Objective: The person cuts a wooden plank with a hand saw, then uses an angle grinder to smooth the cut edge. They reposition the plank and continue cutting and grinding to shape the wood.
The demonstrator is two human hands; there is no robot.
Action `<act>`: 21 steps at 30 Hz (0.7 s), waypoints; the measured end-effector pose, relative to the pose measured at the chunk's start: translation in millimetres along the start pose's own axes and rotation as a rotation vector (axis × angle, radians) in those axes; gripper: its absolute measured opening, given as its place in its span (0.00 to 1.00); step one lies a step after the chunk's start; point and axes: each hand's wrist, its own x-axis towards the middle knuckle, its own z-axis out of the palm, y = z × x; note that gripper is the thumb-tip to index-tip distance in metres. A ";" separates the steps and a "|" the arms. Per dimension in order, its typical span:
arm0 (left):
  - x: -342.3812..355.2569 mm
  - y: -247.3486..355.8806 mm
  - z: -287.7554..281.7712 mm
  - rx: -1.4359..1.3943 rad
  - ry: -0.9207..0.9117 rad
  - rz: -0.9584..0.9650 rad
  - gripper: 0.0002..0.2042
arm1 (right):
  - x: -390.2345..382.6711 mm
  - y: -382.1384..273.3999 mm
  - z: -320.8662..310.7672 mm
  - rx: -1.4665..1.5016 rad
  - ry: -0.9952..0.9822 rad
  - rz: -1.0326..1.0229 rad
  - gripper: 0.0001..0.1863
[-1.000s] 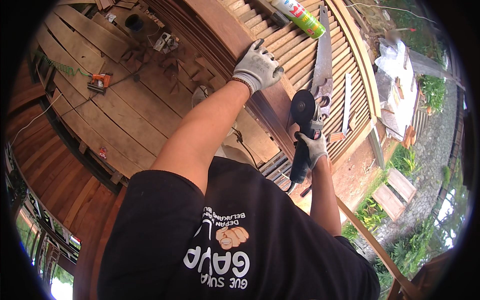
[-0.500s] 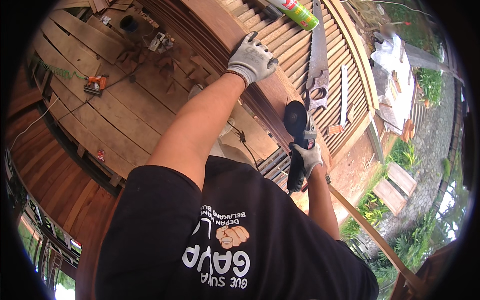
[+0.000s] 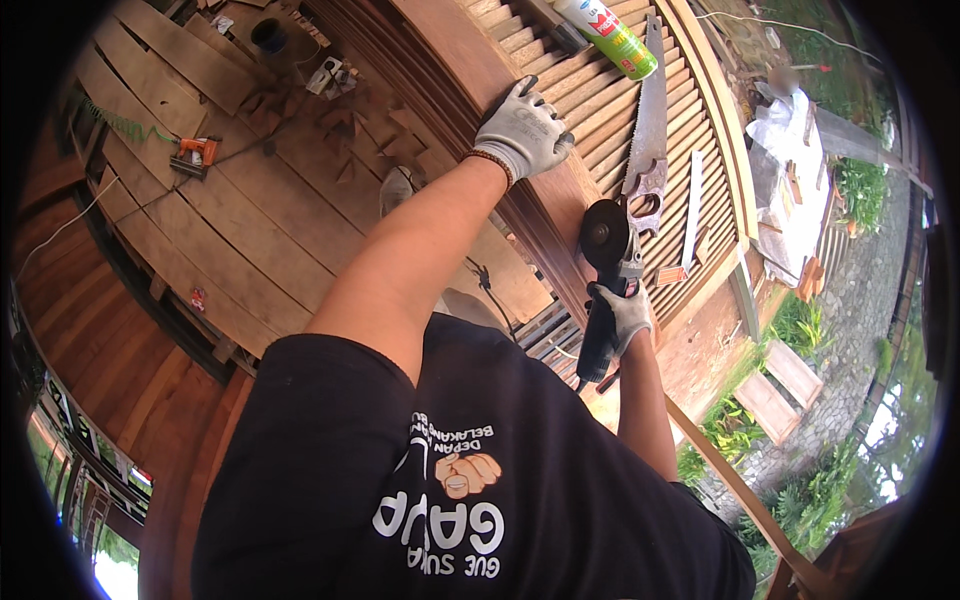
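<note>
My left hand (image 3: 522, 135), in a grey-white glove with dark fingertips, grips the brown wooden frame (image 3: 565, 195) of a slatted panel, its fingers bent over the inner edge. In my gloved right hand (image 3: 628, 315) is a black angle grinder (image 3: 600, 335), held by its body. The grinder's dark round disc (image 3: 603, 232) lies over the frame's near part, close to the handle of a hand saw (image 3: 648, 130). Whether the disc touches the wood, I cannot tell. The saw rests on the slats (image 3: 590, 110) beside a green and white spray can (image 3: 610, 40).
A white strip (image 3: 692, 205) lies on the slats by an orange-tipped piece (image 3: 672, 274). Down on the plank floor (image 3: 240, 240) at left is an orange nail gun (image 3: 195, 155) with a green coiled hose. Wood scraps and a dark bucket (image 3: 268, 36) are farther off.
The view has shifted slightly, so the panel and tools appear a little lower and to the right. Both hands keep their hold on the frame and the grinder.
</note>
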 end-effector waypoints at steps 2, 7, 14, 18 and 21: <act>-0.5 0.4 1.6 -0.028 0.046 0.012 0.22 | 1.4 -11.3 3.5 0.093 0.000 0.019 0.20; -0.5 0.7 2.6 -0.037 0.034 0.002 0.22 | 18.2 -26.2 3.6 0.094 0.011 0.042 0.18; -2.2 2.6 -2.5 -0.046 -0.008 -0.002 0.22 | 15.8 -25.2 3.3 0.091 0.004 0.063 0.19; -0.9 1.3 1.6 -0.016 -0.014 0.003 0.22 | 6.8 -15.9 3.2 0.053 -0.002 0.058 0.19; 0.2 1.4 0.5 0.006 -0.020 -0.002 0.22 | 1.3 -5.0 1.4 0.052 -0.002 0.027 0.19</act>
